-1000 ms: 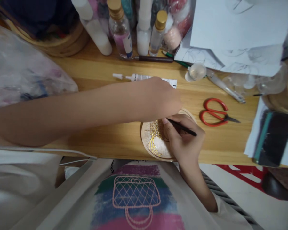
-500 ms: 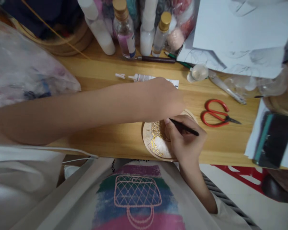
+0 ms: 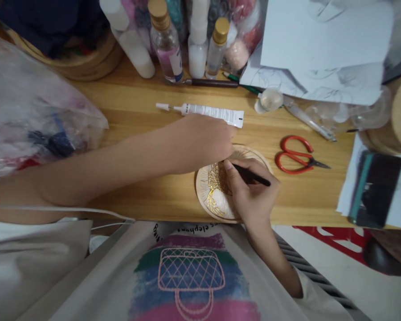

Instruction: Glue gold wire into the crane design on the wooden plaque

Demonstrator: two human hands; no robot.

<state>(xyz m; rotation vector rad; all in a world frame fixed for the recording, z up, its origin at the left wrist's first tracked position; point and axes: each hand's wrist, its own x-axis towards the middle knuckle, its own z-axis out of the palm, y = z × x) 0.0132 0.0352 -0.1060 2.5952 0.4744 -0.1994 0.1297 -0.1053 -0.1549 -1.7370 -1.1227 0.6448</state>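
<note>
A round wooden disc (image 3: pixel 203 203) lies near the table's front edge, with gold outlines and a pale, smooth patch on its face. My right hand (image 3: pixel 255 191) rests over its right side, fingers pinched round a slim black pen-like tool (image 3: pixel 254 174). The tool slants up to the left, and its working tip is hidden at my fingers. My left hand (image 3: pixel 209 138) reaches across from the left, back upward, fingers curled down at the disc's upper edge, close to my right fingertips. What the left fingers hold, if anything, is out of sight.
Behind my left hand lies a white glue tube (image 3: pixel 217 113), its cap end pointing left. Red-handled scissors (image 3: pixel 296 156) lie right of the disc. Several bottles (image 3: pixel 169 53) stand at the back. A plastic bag (image 3: pixel 47 107) sits left, a phone (image 3: pixel 377 189) right, papers (image 3: pixel 321 44) back right.
My left hand has drawn back slightly to the left, uncovering more of the disc's top and the glue tube. My right hand keeps its grip on the black tool. The view has shifted slightly.
</note>
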